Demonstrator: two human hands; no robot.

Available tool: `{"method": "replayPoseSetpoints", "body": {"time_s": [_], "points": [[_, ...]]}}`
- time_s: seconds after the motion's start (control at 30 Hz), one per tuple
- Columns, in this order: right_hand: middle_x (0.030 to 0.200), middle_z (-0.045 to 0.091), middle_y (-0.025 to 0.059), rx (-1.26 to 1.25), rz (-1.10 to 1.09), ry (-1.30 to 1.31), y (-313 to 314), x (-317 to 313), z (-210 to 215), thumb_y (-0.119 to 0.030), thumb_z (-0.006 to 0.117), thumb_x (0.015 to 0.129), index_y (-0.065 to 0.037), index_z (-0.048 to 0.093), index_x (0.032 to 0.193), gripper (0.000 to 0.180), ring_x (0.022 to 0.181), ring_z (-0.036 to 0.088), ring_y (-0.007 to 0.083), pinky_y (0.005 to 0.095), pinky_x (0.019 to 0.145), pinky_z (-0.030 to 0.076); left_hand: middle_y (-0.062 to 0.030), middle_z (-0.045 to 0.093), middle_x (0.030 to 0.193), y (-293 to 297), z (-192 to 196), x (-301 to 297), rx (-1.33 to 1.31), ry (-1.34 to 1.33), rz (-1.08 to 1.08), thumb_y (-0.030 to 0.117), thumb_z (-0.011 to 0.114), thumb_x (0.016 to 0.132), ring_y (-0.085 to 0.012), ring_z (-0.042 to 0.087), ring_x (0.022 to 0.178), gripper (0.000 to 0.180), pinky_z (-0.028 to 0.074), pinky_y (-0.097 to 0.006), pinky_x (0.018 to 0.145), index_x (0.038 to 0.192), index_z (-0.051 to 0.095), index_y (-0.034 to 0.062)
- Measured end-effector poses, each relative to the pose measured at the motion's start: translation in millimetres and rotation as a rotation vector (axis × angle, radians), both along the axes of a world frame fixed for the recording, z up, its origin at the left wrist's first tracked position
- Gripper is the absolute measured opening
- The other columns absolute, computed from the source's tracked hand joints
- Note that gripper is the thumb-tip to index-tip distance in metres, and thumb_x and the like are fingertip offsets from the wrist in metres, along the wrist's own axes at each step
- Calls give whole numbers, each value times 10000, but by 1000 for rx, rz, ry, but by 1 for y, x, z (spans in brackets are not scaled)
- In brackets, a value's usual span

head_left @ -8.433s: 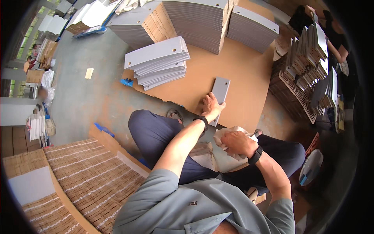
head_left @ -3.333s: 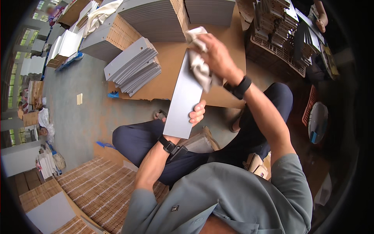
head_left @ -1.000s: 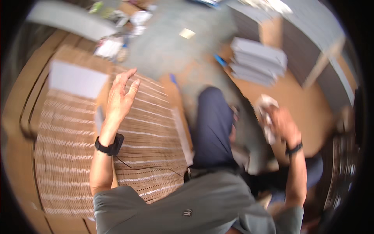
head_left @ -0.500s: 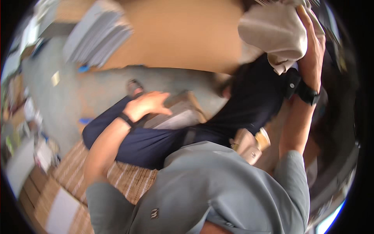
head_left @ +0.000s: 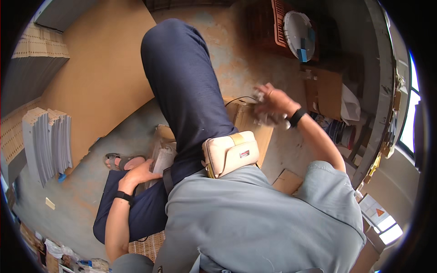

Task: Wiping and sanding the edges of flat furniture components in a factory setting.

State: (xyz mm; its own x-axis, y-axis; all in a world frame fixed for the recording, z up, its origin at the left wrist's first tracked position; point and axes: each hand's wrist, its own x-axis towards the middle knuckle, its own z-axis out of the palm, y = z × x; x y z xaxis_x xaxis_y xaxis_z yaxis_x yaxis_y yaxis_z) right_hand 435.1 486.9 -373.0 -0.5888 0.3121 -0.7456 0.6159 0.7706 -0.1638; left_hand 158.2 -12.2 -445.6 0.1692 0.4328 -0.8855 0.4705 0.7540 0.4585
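Observation:
My left hand lies on my left thigh beside the knee, fingers stretched and thumb apart, with nothing in it. Out to the right, my right hand is bent over at the wrist above a cardboard box. Its fingers look curled around a blurred grey-brown bundle with pale bits; what it is cannot be made out. A thin dark cable runs over the box near that hand. At my waist sits a beige pouch with a strap.
Stacks of grey-white sheets stand at the left on a large brown board. Far right are an orange crate, a round white lid and an open carton. A sandalled foot is below the board.
My view has swung to the right. The right hand, which held beige cloth at the upper right, is now lower over the box. That cloth no longer shows clearly. My left hand stays by the thigh.

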Motion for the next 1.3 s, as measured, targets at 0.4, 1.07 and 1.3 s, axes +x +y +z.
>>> {"method": "replayPoseSetpoints", "body": {"time_s": [0.4, 1.07, 1.3], "points": [[1300, 570, 185, 337, 26, -303, -22, 55, -36, -372, 834, 797, -155, 533, 1365, 679, 1084, 680, 383, 478, 870, 584, -339, 682, 1164, 9, 5, 5, 3, 47, 74, 509, 757, 814, -452, 656, 1144, 795, 501, -463, 1009, 1347, 572, -52], [1314, 640, 114, -953, -923, -275, -76, -53, -130, -246, 714, 932, -83, 615, 1302, 417, 1138, 638, 284, 398, 902, 539, -361, 659, 1183, -25, -28, 22, -2, -105, 215, 566, 842, 698, -452, 652, 1151, 1206, 523, -450, 982, 1526, 285, -111], [1304, 648, 106, -971, -1047, -304, -39, -50, -127, -245, 699, 943, -81, 615, 1306, 408, 1128, 641, 273, 392, 896, 541, -350, 654, 1196, -3, -44, 22, 3, -195, 207, 555, 832, 705, -440, 647, 1164, 1242, 516, -438, 1006, 1552, 231, -126]]}}
